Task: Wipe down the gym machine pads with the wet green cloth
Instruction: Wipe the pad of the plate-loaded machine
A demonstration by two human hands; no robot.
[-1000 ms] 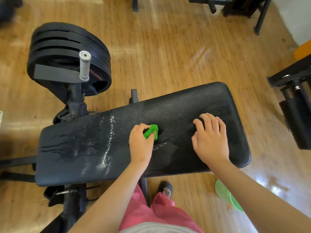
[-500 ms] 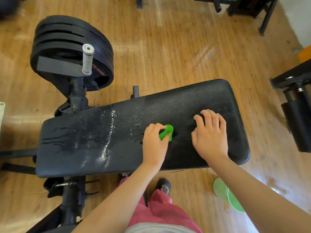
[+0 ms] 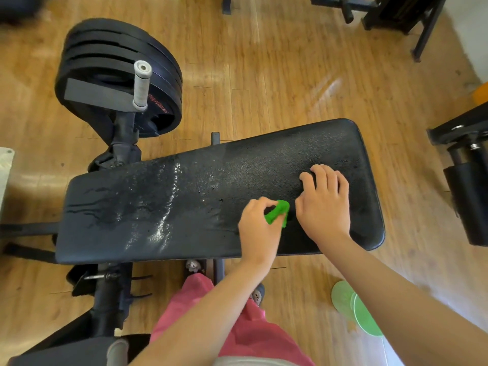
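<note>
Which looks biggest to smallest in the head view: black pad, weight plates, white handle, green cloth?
1. black pad
2. weight plates
3. white handle and green cloth: about alike; the left hand hides part of the cloth.

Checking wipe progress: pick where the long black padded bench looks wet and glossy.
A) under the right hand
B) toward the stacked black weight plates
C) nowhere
B: glossy streaks and droplets cover the long black padded bench toward the stacked black weight plates; the pad around the right hand looks matte; the left hand grips the crumpled green cloth.
</note>
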